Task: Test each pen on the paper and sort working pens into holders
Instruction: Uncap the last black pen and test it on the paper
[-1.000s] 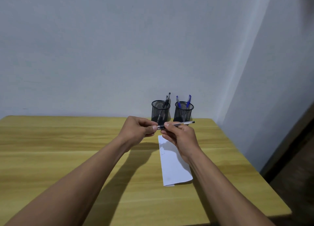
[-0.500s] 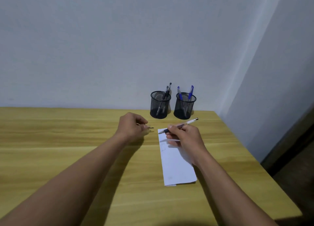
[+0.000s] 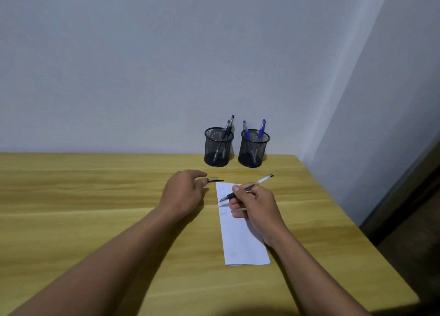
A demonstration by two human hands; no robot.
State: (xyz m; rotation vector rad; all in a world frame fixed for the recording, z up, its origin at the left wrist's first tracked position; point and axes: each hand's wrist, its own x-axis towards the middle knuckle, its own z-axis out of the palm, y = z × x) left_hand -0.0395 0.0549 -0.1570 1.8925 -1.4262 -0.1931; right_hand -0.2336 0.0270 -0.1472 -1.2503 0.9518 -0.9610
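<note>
From my remote feed: the right hand [image 3: 256, 204] grips a clear-barrelled pen [image 3: 247, 187] in a writing hold, its tip at the upper left edge of the folded white paper [image 3: 240, 239] on the wooden desk [image 3: 95, 220], where faint scribbles show. The left hand [image 3: 183, 193] rests on the desk just left of the paper, fingers loosely curled; the pen cap [image 3: 215, 179] lies at its fingertips, and I cannot tell whether they pinch it. At the desk's far edge stand two black mesh holders, near each other: the left holder [image 3: 217, 148] with dark pens, the right holder [image 3: 253, 150] with blue pens.
</note>
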